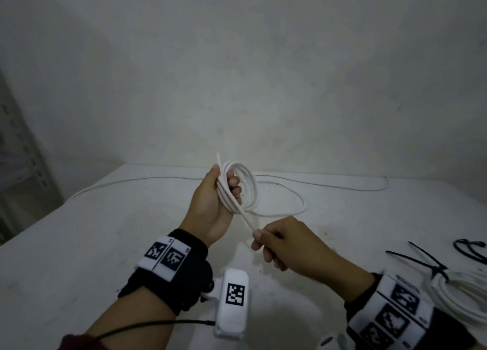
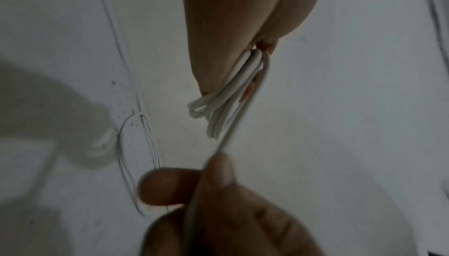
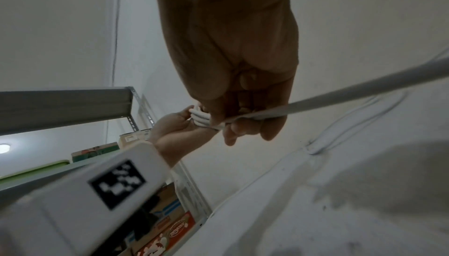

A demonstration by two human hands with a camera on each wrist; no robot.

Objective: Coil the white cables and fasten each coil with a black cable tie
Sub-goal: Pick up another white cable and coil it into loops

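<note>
My left hand (image 1: pixel 214 202) grips a small coil of white cable (image 1: pixel 243 185) held upright above the table, fingers curled round its loops (image 2: pixel 230 91). From the coil a straight run of the same cable (image 1: pixel 246 219) leads down to my right hand (image 1: pixel 279 244), which pinches it between thumb and fingers (image 3: pixel 245 125). The cable's loose remainder (image 1: pixel 295 189) loops over the table and trails along its far edge. At the right lies a second white coil (image 1: pixel 463 294) with a black cable tie (image 1: pixel 427 262) round it.
Another black tie, bent into a loop (image 1: pixel 471 248), lies at the far right of the white table (image 1: pixel 105 244). A grey wall stands close behind. A metal shelf with boxes (image 3: pixel 170 229) stands to the left of the table.
</note>
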